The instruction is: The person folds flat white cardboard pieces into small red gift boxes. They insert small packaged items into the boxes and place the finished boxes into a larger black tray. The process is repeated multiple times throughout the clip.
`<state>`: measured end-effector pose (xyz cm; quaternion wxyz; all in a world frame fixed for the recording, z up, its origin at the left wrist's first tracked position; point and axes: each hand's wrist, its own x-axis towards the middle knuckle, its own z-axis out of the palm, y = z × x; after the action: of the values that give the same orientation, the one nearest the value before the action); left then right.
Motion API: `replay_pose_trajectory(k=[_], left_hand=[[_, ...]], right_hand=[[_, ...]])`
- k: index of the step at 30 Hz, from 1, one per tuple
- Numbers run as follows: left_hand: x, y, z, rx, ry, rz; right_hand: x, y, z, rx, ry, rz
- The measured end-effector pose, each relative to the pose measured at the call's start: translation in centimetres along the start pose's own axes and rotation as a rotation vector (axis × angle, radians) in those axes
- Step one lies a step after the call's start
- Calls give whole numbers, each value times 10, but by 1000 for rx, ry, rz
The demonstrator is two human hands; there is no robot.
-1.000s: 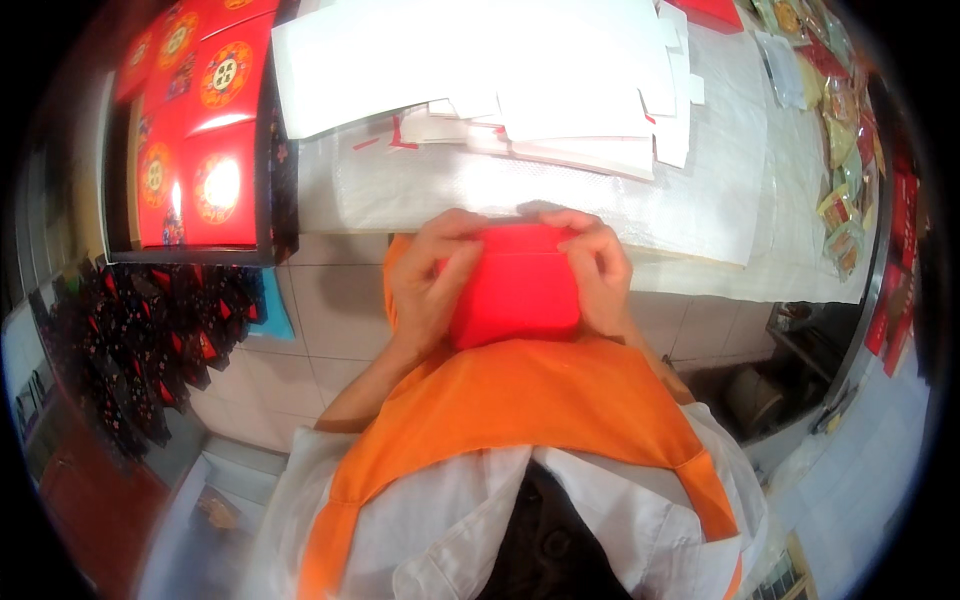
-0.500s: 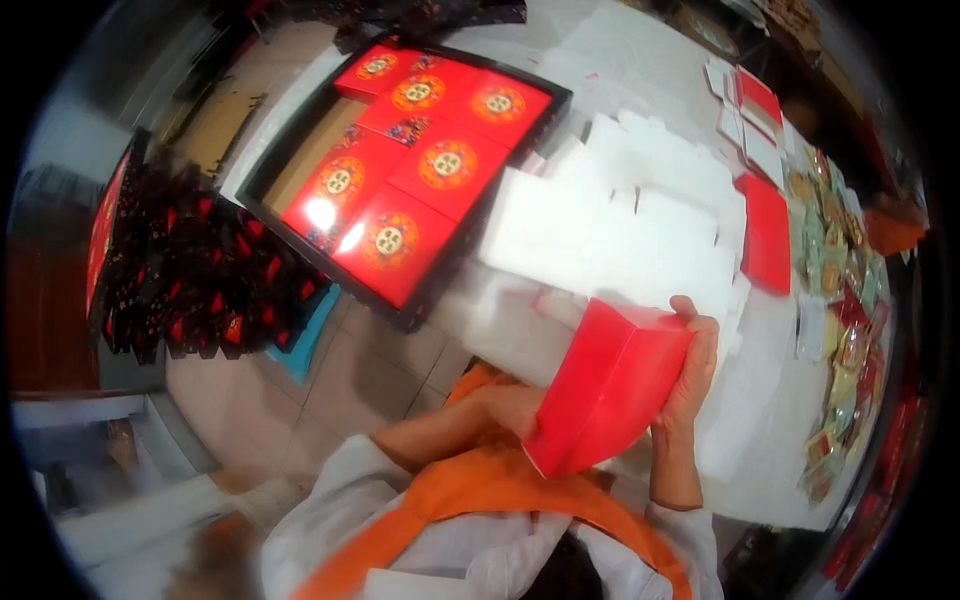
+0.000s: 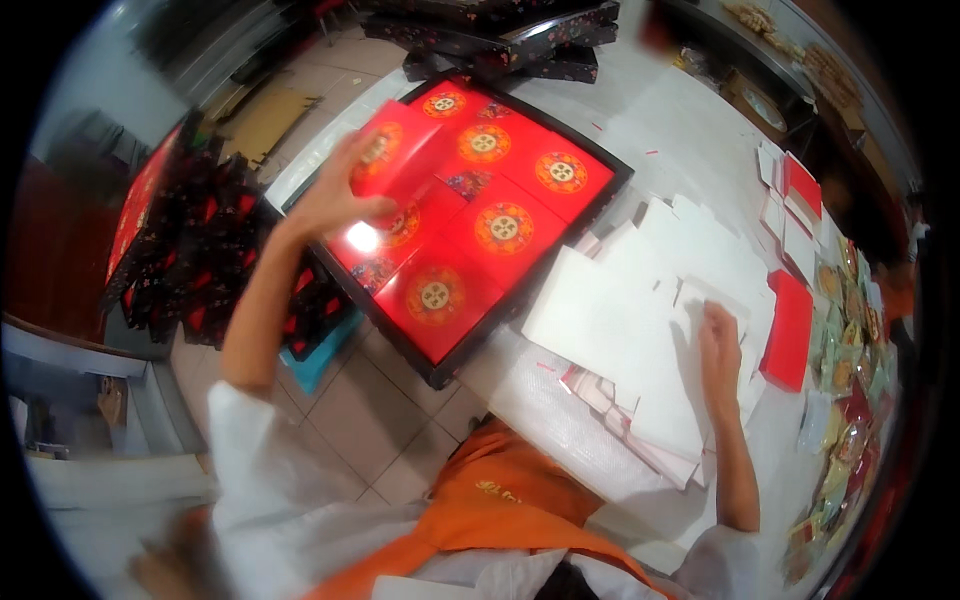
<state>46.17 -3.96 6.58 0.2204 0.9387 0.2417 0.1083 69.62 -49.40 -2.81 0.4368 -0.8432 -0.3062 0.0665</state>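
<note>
My left hand (image 3: pixel 340 195) is wrapped round a small red box (image 3: pixel 397 150) with a round gold-and-orange medallion. The box is tilted over the left side of a black-rimmed tray (image 3: pixel 595 205), which holds several red boxes (image 3: pixel 505 228) of the same look. Motion blurs the held box a little. Over the pile of white card blanks (image 3: pixel 610 300) on the right, my right hand (image 3: pixel 718 350) has its fingers curled together at a sheet's edge, where a white flap stands slightly raised.
Black patterned trays (image 3: pixel 510 40) are stacked behind the tray. More dark trays with red (image 3: pixel 210 250) stand at the left. A red box piece (image 3: pixel 788 330) lies right of the blanks, beside many small wrapped packets (image 3: pixel 845 370). Tiled floor (image 3: pixel 350 430) shows below the table edge.
The red box has gone from between both hands to the tray in my left hand, its medallion side now showing. My right hand has let go of it and moved onto the white blanks.
</note>
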Motion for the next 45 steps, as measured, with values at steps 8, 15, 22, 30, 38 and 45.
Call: replay_pose_trajectory(k=[8,15,22,30,38,45], left_hand=[[53,-80,2,739,-181,-196],[75,-113,24,356,-143,-195],[87,-118,39,294,-110,-205],[87,-122,67,349,140,-181],[52,-84,109,-86,545,-541],[48,-83,100,56,391,-455]], right_hand=[[-9,5,13,13,-74,-91],[-8,5,13,27,-77,-86],[-10,-1,13,51,-59,-41],[-11,6,15,90,-70,-62],[-12,3,14,49,-50,-68],[-11,7,15,105,-46,-86]])
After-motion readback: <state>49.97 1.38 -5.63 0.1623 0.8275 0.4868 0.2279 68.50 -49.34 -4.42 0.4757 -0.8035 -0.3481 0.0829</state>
